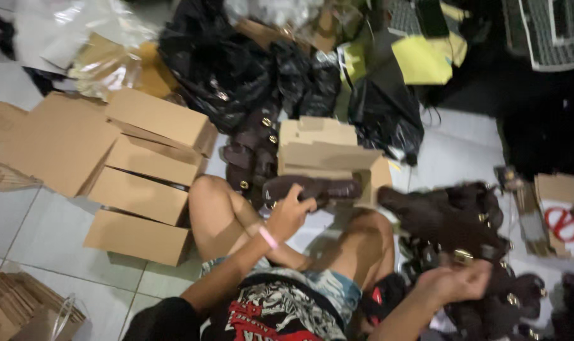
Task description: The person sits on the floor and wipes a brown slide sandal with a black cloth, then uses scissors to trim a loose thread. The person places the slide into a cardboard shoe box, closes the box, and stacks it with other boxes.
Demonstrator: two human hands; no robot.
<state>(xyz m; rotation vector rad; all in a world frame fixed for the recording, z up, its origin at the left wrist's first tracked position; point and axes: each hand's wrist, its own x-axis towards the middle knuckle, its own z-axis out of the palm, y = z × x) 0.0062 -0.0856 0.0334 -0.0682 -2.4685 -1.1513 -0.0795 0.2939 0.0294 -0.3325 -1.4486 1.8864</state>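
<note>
I sit on a tiled floor with my knees up. My left hand, with a pink band at the wrist, grips a dark brown sandal at the mouth of an open cardboard box. My right hand reaches into a heap of dark brown sandals with gold buckles on my right, its fingers closed on one of them. More sandals lie behind the open box.
Several shut cardboard boxes are stacked at my left, with flat cardboard at the lower left. Black plastic bags and clear wrapping pile up at the back. A box with red scissors lies at the right.
</note>
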